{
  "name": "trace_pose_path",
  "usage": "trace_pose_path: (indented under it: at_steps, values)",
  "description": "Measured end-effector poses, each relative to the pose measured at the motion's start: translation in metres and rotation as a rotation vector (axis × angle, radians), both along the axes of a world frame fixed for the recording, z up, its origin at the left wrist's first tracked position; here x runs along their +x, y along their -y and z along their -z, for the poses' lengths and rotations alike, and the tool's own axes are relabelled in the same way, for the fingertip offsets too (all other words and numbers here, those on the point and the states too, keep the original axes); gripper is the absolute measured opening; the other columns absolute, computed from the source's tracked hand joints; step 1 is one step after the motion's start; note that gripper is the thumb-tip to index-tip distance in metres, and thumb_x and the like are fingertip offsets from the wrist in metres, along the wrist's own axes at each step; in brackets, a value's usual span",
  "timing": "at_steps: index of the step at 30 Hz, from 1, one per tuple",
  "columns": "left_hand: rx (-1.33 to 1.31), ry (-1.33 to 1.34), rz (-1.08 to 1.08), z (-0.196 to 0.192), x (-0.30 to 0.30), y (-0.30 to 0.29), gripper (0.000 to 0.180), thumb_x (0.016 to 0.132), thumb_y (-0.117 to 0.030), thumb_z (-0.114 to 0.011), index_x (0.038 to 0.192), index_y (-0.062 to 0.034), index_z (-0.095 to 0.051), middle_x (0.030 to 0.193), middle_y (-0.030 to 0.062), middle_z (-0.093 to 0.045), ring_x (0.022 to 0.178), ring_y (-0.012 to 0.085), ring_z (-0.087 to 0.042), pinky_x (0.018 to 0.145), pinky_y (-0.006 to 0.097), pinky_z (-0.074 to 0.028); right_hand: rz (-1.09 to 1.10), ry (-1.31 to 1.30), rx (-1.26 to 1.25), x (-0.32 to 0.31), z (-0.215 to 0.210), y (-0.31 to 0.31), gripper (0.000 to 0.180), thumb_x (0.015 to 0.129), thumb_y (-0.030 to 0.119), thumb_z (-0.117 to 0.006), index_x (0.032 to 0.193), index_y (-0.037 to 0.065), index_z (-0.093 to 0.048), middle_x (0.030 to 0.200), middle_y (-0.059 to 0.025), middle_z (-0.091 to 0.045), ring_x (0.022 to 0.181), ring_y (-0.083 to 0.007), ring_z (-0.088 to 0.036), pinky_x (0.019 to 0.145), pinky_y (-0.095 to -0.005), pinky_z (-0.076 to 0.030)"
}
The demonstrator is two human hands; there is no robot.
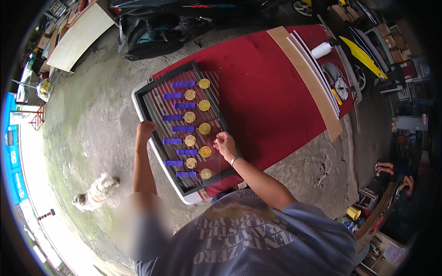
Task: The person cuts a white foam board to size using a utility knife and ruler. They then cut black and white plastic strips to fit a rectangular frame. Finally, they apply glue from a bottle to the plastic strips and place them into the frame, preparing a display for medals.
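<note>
Our left hand (145, 130) curls its fingers over the left edge of the large rectangular display frame with a white rim and black inner border (159, 153), gripping it. Our right hand (225, 143) rests on the frame's right edge, fingers bent and pressed together at the tips; we cannot tell whether they pinch anything. The frame lies on the ground, partly on a red cloth (262, 92), and runs from near us away to the far left. Inside it sit two staggered columns of round gold medals (205, 128), each with a short blue-purple ribbon (182, 129) to its left. On the far right of the cloth lie long flat brown and white boards (308, 73), with a white plastic bottle (322, 49) beside them. To the near left, on bare concrete floor (92, 124), stands a small shaggy white dog (94, 193). A dark scooter (156, 27) is parked at the far side.
</note>
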State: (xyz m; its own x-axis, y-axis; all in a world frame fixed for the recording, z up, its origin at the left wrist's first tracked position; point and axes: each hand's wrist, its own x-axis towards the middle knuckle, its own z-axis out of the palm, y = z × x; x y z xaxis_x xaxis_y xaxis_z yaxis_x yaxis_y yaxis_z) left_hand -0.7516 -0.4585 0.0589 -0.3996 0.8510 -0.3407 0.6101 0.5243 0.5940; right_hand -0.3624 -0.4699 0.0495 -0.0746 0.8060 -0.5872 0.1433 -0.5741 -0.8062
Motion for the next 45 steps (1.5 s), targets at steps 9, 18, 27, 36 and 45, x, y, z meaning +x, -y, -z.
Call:
trace_pose_path:
  at_steps: [9,18,27,36,45]
  values:
    - [0.169,0.262,-0.051,-0.007,0.011,0.016,0.017,0.083,-0.008,-0.071,0.096,0.0029,-0.069,0.077,0.0062,-0.069,0.071,0.0135,-0.065,0.067,0.028,-0.052,0.058,-0.051,0.002,0.020,-0.024,-0.003,0.006,0.096,0.000,-0.056,0.100,0.002,-0.059,0.081,-0.0057,-0.065,0.061,-0.0124,-0.066,0.052,-0.0249,-0.053]
    - [0.295,0.403,-0.107,-0.062,0.123,-0.021,0.015,0.084,-0.008,-0.069,0.095,0.0031,-0.070,0.080,0.0083,-0.070,0.074,0.0143,-0.066,0.066,0.030,-0.051,-0.086,-0.083,0.045,0.132,-0.062,-0.077,0.007,0.096,-0.002,-0.055,0.101,0.003,-0.054,0.084,-0.0060,-0.064,0.067,-0.0115,-0.065,0.056,-0.0250,-0.051]
    - [0.219,0.382,-0.286,-0.040,0.320,-0.089,0.021,0.080,-0.010,-0.075,0.097,0.0007,-0.072,0.082,0.0086,-0.072,0.075,0.0163,-0.068,0.069,0.030,-0.054,-0.354,0.097,0.146,0.316,-0.063,-0.231,0.007,0.097,0.002,-0.055,0.103,0.004,-0.055,0.085,-0.0055,-0.065,0.070,-0.0138,-0.067,0.059,-0.0265,-0.052]
    - [0.087,0.422,-0.449,0.027,0.412,-0.142,0.022,0.076,-0.011,-0.075,0.093,0.0020,-0.072,0.082,0.0108,-0.073,0.072,0.0167,-0.069,0.069,0.031,-0.055,-0.474,0.178,0.126,0.392,-0.006,-0.316,0.008,0.094,-0.001,-0.057,0.101,0.003,-0.056,0.081,-0.0039,-0.063,0.070,-0.0144,-0.067,0.059,-0.0284,-0.053]
    - [-0.056,0.308,-0.470,0.038,0.423,-0.148,0.034,0.079,-0.029,-0.078,0.100,-0.0019,-0.072,0.086,0.0152,-0.074,0.084,0.0253,-0.073,0.075,0.037,-0.056,-0.619,0.595,0.444,0.387,0.030,-0.334,0.016,0.087,0.010,-0.064,0.097,0.000,-0.057,0.082,-0.0180,-0.065,0.083,-0.0332,-0.068,0.075,-0.0437,-0.054]
